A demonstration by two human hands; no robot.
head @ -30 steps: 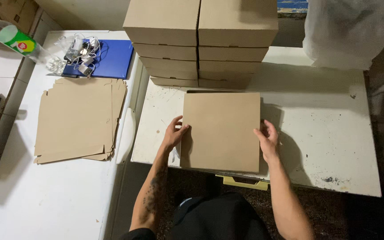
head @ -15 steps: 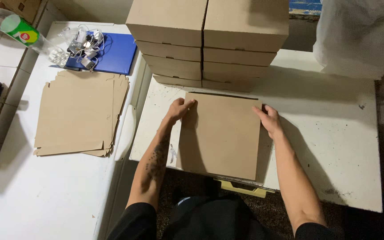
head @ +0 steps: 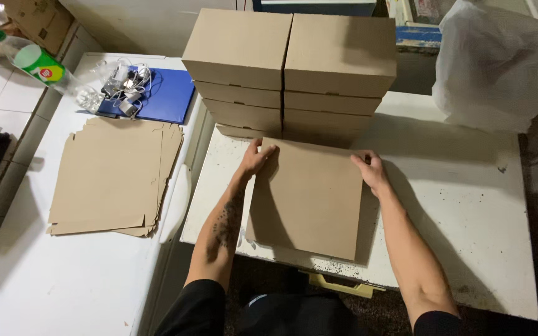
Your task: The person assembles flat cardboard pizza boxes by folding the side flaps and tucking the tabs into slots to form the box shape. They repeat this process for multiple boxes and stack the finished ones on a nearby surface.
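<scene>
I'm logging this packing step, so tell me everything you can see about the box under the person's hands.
The box is plain brown cardboard, closed and flat-topped, roughly square, unprinted. It lies on the white table, just before two stacks of similar boxes. The left hand and right hand grip its far corners.

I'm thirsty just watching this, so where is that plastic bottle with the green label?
In the head view the plastic bottle lies tilted at the far left corner of the left table, just left of the blue folder and the tangle of cables.
</scene>
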